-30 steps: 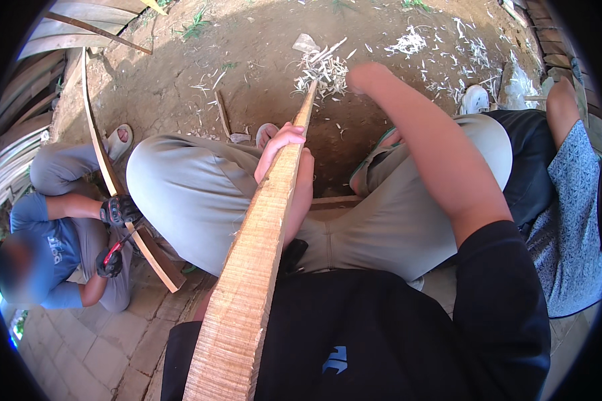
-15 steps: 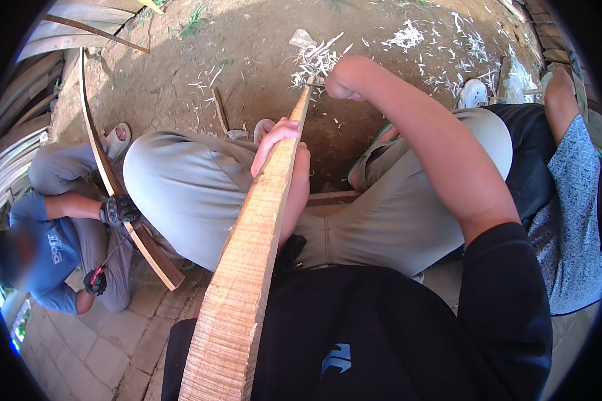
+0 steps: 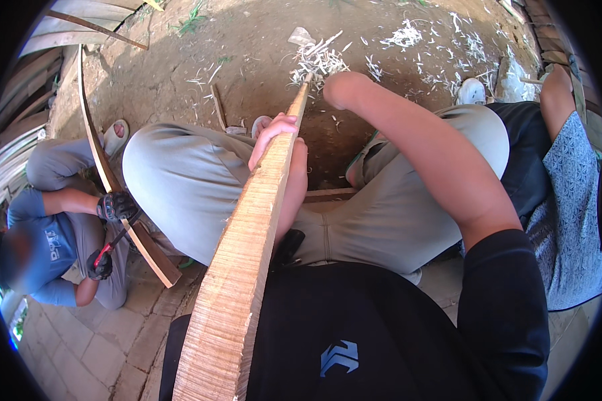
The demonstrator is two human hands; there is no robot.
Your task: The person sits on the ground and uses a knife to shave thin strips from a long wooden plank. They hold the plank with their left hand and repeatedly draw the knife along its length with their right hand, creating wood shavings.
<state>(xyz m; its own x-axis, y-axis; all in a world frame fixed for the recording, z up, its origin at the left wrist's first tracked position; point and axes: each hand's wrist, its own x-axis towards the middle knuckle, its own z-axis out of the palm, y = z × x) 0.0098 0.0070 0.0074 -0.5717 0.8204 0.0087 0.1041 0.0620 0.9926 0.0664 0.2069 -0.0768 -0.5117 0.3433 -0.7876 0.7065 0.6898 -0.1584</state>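
Note:
A long wooden strip (image 3: 231, 267), broad near my body and tapering to a narrow far tip, slopes away across my lap. My left hand (image 3: 274, 137) is closed around its narrower part, fingers over the left edge. Beside the far tip, my right hand (image 3: 346, 90) is a closed fist seen from the back. Its fingers are hidden; the thin dark blade that showed at it half a second ago is out of sight behind the hand. Curled pale wood shavings (image 3: 320, 60) lie on the ground just past the tip.
At left a co-worker (image 3: 54, 234) in dark gloves holds a red-handled tool against another long wooden strip (image 3: 151, 254). A person in patterned cloth (image 3: 571, 207) sits at right. More shavings (image 3: 404, 35) are scattered on the dirt ahead. A small wood scrap (image 3: 217, 107) lies there too.
My right fist has shifted slightly nearer and its blade no longer shows. More shavings lie by the tip. The co-worker's lower glove has moved up toward the other strip.

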